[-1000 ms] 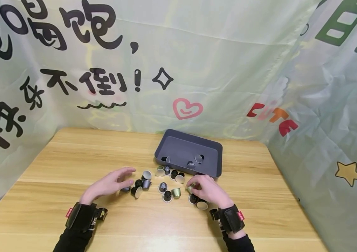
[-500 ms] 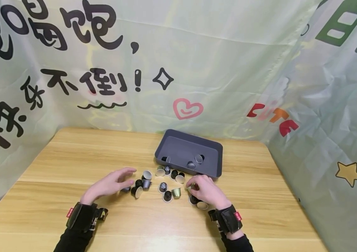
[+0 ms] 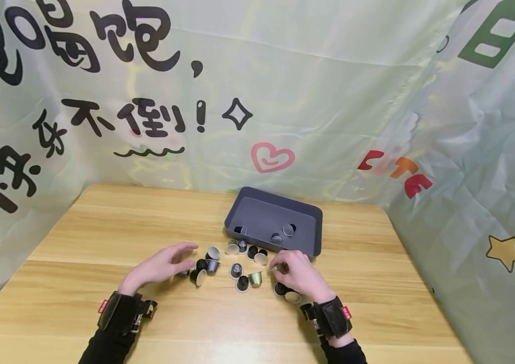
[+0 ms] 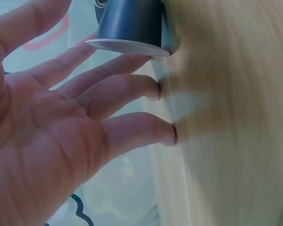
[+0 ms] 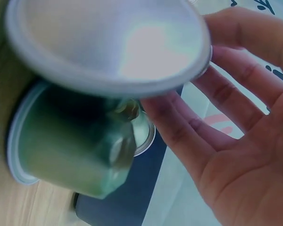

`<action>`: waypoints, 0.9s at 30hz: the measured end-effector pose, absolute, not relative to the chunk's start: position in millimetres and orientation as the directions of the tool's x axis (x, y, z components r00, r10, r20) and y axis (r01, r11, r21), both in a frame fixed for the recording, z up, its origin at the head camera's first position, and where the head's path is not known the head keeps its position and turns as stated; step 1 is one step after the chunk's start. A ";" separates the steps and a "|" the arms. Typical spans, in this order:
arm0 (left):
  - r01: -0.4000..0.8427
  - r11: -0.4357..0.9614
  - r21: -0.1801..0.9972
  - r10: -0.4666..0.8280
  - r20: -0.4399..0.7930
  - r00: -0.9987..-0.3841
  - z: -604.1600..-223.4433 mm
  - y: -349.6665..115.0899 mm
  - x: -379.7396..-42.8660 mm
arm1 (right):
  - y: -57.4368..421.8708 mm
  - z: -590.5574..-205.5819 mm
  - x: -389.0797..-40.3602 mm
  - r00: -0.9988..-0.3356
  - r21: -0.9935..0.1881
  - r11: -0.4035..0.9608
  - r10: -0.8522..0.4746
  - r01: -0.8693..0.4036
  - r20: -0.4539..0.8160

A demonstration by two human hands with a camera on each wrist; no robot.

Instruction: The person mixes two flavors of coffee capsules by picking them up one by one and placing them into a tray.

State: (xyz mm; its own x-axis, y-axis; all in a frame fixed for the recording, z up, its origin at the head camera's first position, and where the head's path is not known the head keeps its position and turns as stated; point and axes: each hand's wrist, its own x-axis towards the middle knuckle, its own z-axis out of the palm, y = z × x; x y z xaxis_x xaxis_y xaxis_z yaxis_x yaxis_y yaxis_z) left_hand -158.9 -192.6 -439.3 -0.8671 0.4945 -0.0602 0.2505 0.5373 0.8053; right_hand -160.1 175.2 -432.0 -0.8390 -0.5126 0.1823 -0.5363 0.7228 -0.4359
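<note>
My left hand [image 3: 164, 264] hovers low over the table, fingers extended and apart. A dark blue-grey coffee capsule [image 4: 129, 21] stands beside them in the left wrist view, not gripped. Just right of that hand lie several capsules, including a black one with a pale lid [image 3: 198, 277]. My right hand [image 3: 300, 273] bends its thumb and forefinger round a green coffee capsule [image 3: 279, 266], mostly covered by the fingers. In the right wrist view a silver-lidded capsule [image 5: 113, 42] hides the fingertips. Another green capsule [image 5: 75, 141] stands behind it, lid down.
A dark grey tray [image 3: 280, 210] with a few capsules in it stands at the back. Several capsules sit along its front edge, such as a pale-lidded one [image 3: 232, 249]. Between the hands are a black capsule [image 3: 242, 283] and a green one lying tipped [image 3: 255, 278]. A printed cloth [image 3: 330, 101] hangs behind.
The right hand has shifted slightly, its fingers covering more of the green capsule than a second ago. The left hand has hardly moved. The head view has shifted a little.
</note>
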 end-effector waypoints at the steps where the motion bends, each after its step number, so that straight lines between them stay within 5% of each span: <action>1: 0.256 0.537 0.804 0.498 -0.057 -0.865 -439.2 -192.9 -159.0 | 174.9 -431.0 -160.1 -0.838 -0.440 0.718 -0.511 -0.538 0.192; 16: 0.255 0.548 0.796 0.490 -0.059 -0.869 -436.8 -191.0 -157.1 | 182.2 -412.7 -176.3 -0.789 -0.413 0.683 -0.428 -0.602 0.442; 27: 0.243 0.548 0.800 0.487 -0.070 -0.871 -438.7 -190.7 -157.8 | 194.9 -390.4 -211.6 -0.818 -0.323 0.761 -0.459 -0.563 0.346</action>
State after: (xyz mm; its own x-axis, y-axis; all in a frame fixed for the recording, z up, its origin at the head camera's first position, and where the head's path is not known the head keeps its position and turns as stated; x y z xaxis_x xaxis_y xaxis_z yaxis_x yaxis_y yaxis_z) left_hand -157.8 -190.7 -438.7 -0.8705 0.4872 -0.0696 0.2428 0.5483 0.8003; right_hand -211.6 194.9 -390.4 -0.8181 -0.4592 0.3462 -0.5634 0.7606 -0.3227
